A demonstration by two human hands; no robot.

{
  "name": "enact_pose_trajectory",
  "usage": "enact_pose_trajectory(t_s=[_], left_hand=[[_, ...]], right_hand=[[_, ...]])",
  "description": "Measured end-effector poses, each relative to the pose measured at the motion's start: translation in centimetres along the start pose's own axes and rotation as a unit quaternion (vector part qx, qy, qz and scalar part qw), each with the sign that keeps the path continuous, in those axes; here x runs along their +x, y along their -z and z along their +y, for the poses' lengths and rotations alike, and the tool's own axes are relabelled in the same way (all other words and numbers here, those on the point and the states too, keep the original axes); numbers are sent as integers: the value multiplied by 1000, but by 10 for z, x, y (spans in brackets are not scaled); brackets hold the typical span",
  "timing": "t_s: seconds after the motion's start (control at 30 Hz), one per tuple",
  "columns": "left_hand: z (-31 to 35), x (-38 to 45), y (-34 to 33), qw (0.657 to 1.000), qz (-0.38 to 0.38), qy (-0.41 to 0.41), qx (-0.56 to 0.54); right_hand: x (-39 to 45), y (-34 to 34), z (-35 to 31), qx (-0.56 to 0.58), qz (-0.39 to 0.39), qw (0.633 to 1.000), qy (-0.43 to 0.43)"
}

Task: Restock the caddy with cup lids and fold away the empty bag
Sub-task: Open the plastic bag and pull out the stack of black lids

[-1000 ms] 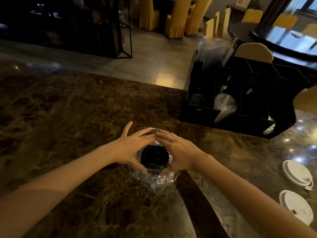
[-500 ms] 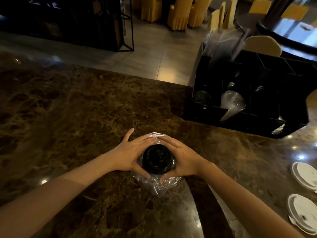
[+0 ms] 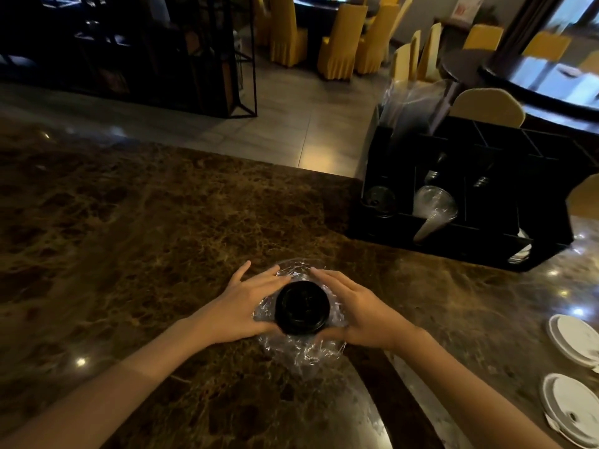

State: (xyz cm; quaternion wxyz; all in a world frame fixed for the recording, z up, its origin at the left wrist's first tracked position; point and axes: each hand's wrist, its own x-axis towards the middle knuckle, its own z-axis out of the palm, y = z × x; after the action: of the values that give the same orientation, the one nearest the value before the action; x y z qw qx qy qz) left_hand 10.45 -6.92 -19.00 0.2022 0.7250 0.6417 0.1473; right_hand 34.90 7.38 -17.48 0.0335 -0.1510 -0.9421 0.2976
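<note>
Brown marble counter [image 3: 129,222] fills the near half of the scene, glossy, with small light spots on it. At its near middle the left hand [image 3: 241,307] presses against the left side of a stack of black cup lids [image 3: 302,307], thumb low at the near rim and fingers laid along the far side. The stack stands in a crumpled clear plastic bag [image 3: 304,354], which is bunched down around its base and spreads toward the near side on the counter. The right hand [image 3: 359,314] mirrors the left on the right side of the stack, fingers curved round the far edge, thumb at the near rim. Both grips are closed on the stack through the bag film, so the lids sit clamped between the two palms.

Farther right, at the far edge of the counter, stands the black caddy [image 3: 486,247], well apart from the hands. One front compartment holds a dark lid stack [image 3: 380,202]; the next one to the right holds clear cups in a sleeve [image 3: 432,212], tilted. Clear plastic sleeves [image 3: 411,105] rise from its far left corner. Near the right edge two white lids [image 3: 573,377] lie flat on the counter.
</note>
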Motion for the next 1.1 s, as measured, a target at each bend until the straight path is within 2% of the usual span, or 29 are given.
enact_pose_trajectory(t_s=[0.13,0.33,0.47,0.67,0.87,1.1], left_hand=[[16,-1,-3,999,7,-10,53],[29,-4,-5,998,-36,12,-42],[32,-3,-12,999,-34,20,-28],[29,-4,-29,1000,-16,21,14],[20,-2,-32,996,-44,68,-35],[28,-3,-28,997,-36,65,-10]], right_hand=[[-8,4,-10,-6,23,1000,-8],[-12,-5,-29,22,28,999,-18],[-14,-18,-31,-5,33,999,-36],[-15,-38,-24,24,57,996,-61],[-11,-41,-16,58,67,992,-88],[-11,-36,-25,24,37,995,-92]])
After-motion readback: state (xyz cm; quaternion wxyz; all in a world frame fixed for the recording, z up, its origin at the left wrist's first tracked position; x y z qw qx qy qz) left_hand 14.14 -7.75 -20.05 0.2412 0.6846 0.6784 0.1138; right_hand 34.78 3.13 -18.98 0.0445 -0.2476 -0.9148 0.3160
